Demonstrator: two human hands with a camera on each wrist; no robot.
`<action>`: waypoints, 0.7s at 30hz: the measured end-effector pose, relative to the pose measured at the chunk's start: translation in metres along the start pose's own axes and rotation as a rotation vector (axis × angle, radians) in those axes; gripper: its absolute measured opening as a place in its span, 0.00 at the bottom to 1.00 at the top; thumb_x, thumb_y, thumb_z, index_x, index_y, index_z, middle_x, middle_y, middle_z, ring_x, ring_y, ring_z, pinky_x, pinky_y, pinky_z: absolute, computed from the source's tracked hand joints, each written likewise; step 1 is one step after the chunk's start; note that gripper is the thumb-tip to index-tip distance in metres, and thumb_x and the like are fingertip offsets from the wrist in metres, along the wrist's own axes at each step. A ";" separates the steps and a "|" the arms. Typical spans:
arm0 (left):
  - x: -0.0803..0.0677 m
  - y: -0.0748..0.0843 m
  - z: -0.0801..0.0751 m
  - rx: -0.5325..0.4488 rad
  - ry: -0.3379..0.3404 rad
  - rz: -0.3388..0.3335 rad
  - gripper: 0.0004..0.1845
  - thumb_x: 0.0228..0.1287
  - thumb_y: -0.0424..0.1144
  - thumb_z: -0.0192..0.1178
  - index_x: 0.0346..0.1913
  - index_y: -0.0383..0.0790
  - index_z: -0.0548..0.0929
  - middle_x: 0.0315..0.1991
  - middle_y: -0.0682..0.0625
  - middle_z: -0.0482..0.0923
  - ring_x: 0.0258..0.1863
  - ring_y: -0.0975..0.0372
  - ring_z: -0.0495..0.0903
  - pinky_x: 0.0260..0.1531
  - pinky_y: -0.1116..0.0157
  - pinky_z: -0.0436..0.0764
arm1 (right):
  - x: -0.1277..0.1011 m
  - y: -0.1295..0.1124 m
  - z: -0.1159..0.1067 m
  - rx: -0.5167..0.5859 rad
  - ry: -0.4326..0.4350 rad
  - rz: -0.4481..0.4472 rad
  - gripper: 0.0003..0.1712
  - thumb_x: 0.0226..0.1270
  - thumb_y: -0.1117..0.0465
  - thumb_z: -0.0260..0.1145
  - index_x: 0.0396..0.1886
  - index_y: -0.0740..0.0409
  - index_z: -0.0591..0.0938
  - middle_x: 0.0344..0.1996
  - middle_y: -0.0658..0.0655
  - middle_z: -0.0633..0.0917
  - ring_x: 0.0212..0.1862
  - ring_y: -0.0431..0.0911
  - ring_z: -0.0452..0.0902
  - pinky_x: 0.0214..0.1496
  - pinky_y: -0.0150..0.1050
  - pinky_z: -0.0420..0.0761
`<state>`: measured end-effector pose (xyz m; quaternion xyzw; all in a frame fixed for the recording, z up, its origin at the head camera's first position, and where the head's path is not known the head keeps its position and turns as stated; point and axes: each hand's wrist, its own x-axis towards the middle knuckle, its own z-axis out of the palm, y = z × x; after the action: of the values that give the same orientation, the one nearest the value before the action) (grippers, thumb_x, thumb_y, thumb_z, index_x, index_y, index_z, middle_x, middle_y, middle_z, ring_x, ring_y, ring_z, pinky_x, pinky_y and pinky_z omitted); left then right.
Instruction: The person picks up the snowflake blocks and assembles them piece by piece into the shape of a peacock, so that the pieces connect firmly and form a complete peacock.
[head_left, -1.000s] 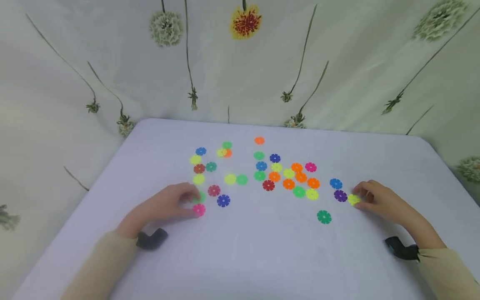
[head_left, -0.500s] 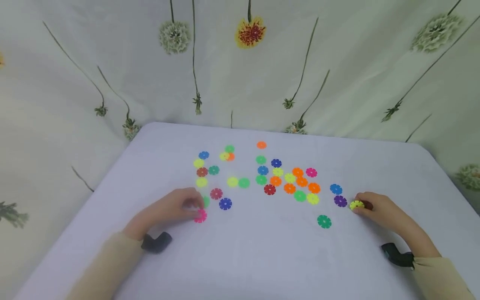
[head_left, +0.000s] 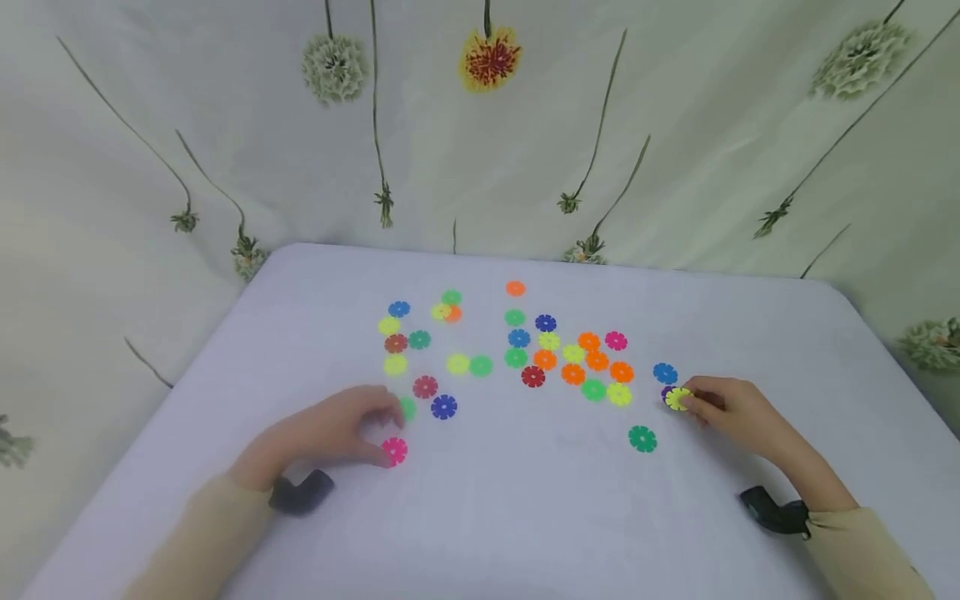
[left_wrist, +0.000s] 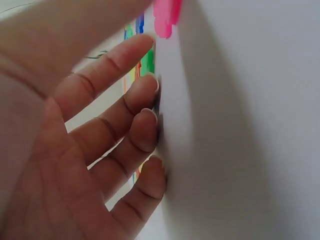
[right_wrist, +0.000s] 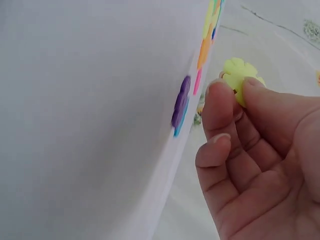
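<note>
In the head view my right hand (head_left: 738, 417) pinches a yellow notched plastic disc (head_left: 677, 399) between thumb and fingers, lifted off the table and partly covering a purple disc (head_left: 667, 394). The right wrist view shows the thumb across the face of that yellow disc (right_wrist: 240, 75). On the left, my left hand (head_left: 322, 433) rests with its fingers spread from its thumb. The thumb touches a pink disc (head_left: 395, 451), which also shows at the top of the left wrist view. By the left fingertips lies a light green disc (head_left: 408, 408), partly hidden.
Several coloured discs lie across the middle of the white table (head_left: 510, 517), with an orange group (head_left: 597, 361) right of centre. A blue disc (head_left: 664, 372) is behind the purple one. A green disc (head_left: 642, 439) lies nearer the front. Behind hangs a flower-print cloth (head_left: 450, 125).
My right hand has picked up the yellow disc and carried it left, over the purple disc. The pink disc has shifted towards the front, and my left fingers have parted from it.
</note>
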<state>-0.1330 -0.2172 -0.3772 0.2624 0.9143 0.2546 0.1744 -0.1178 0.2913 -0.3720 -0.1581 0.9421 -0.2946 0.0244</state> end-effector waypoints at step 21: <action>0.048 0.086 0.061 -0.986 -0.123 -0.059 0.15 0.64 0.39 0.60 0.47 0.31 0.78 0.35 0.41 0.83 0.37 0.53 0.83 0.43 0.63 0.79 | 0.003 -0.109 0.080 0.651 -0.141 -0.112 0.06 0.64 0.70 0.62 0.40 0.68 0.77 0.29 0.58 0.85 0.31 0.46 0.83 0.37 0.37 0.82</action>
<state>-0.1104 -0.1036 -0.3876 0.1372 0.6800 0.6359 0.3383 -0.0791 0.1618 -0.3759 -0.2134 0.7845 -0.5693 0.1224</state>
